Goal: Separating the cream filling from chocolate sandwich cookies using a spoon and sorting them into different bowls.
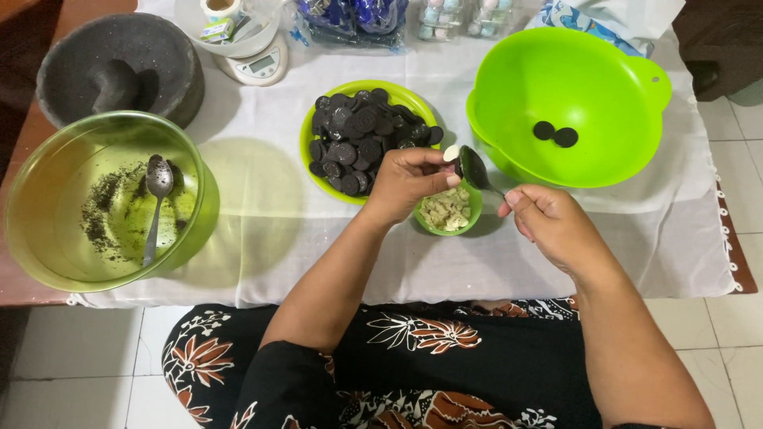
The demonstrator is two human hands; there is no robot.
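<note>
Your left hand [409, 179] is curled shut around a dark sandwich cookie half [453, 156], pinched between thumb and fingertips with its pale cream face showing, just above the small green bowl [474, 208] that holds scraped cream lumps. Your right hand [548, 222] is closed on the handle of a metal spoon [475, 169], whose bowl touches the cookie at its right edge.

At 12 o'clock from your left hand sits the green plate [311, 163] heaped with dark round cookies [358, 139]. At 2 o'clock is the large bright green bowl [628, 71] (tilted toward you, it seems), with two separated dark cookie discs [555, 133] lying inside. At 9 o'clock stands a translucent green bowl [48, 230] holding dark crumbs and a second spoon [156, 199]; behind it, at 10 o'clock, is a grey stone mortar [159, 48] with its pestle.

Along the far edge, at 11 o'clock, a white kitchen scale [266, 67] carries a white container; at 12 o'clock lie glossy dark blue wrappers [354, 20], then clear packs [461, 17] of pastel pieces, and a blue-and-white patterned bag [576, 20] at 1 o'clock. All rests on a white tablecloth [262, 238].
</note>
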